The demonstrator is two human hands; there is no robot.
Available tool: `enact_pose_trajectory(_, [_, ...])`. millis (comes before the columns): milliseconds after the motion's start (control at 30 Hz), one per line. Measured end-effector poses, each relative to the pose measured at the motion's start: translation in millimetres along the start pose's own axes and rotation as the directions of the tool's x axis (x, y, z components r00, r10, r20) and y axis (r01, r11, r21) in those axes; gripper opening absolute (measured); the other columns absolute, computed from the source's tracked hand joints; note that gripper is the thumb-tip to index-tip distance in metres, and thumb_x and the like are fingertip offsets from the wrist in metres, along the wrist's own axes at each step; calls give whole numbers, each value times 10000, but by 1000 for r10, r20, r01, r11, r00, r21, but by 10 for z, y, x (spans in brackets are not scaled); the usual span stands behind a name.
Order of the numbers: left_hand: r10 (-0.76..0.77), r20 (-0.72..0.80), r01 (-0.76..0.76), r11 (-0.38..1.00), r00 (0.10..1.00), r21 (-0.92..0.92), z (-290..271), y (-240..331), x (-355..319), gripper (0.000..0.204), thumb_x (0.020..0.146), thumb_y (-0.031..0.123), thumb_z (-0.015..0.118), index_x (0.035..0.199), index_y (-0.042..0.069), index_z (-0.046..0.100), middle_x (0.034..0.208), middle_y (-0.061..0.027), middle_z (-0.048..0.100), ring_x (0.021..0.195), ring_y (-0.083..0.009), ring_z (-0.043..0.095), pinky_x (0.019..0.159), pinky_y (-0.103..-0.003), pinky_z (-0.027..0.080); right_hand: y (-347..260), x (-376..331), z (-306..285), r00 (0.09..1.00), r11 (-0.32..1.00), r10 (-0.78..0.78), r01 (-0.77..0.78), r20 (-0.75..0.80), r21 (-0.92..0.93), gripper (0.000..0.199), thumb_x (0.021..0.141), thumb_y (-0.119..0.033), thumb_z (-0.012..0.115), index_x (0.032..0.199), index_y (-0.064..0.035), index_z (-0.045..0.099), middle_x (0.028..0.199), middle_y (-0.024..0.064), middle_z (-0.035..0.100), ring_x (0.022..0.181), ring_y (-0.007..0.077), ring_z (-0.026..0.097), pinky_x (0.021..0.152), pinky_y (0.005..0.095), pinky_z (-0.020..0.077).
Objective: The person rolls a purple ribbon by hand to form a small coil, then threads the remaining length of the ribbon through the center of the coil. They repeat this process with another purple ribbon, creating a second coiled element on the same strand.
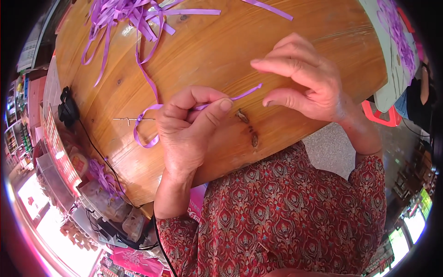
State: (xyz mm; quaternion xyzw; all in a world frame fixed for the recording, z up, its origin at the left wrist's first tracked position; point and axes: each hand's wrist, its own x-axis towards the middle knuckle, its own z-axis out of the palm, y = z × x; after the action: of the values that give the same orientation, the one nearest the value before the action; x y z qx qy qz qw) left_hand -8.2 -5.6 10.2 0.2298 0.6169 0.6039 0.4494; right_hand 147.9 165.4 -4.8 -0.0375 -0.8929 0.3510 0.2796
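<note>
My left hand [191, 115] pinches a purple ribbon [247, 93] between thumb and forefinger above the wooden table. The ribbon's narrow end, with a small knot or fold at its tip, sticks out to the right. Its other part loops below and left of the hand and runs up toward a heap of purple ribbons [124, 18]. A thin metal needle-like tool [134, 119] lies by that loop, its right end hidden behind ribbon and hand. To the right, my right hand [300, 78] is held with thumb and fingers apart, just past the ribbon's tip, touching nothing.
The wooden table [323, 41] has a curved near edge against my body. At its left are a black object with a cable [68, 106] and containers with more purple ribbon [105, 177]. Another ribbon bunch [399, 34] lies on a pale surface at the far right, near a red stool [383, 115].
</note>
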Motion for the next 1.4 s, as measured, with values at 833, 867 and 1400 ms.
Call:
enact_pose_trajectory(833, [50,15,-52,986,999,161,72,20,-29,53,810,-40,661,854,-18,642,777,12,621,713,-20,553,629,-154,453,-55,-86,78,965,943,-262,256,0,-213,207,605,-80,729,787,-19,651,697,27,516,711,212,491,729,391,436])
enact_pose_trajectory(867, [49,16,-51,985,999,162,73,16,-33,53,810,-40,661,854,-18,642,777,12,621,713,-20,553,629,-154,453,-58,-93,74,966,944,-260,254,1,-209,205,608,-80,731,786,-20,651,698,26,515,713,212,491,734,394,438])
enact_pose_trajectory(1400, [137,-159,-139,990,978,2,-29,-5,44,77,814,-2,678,860,29,625,710,53,583,602,16,478,542,-126,378,41,-73,-208,995,986,87,-93,-44,-142,159,725,-16,692,875,7,647,798,68,591,787,248,551,775,368,443])
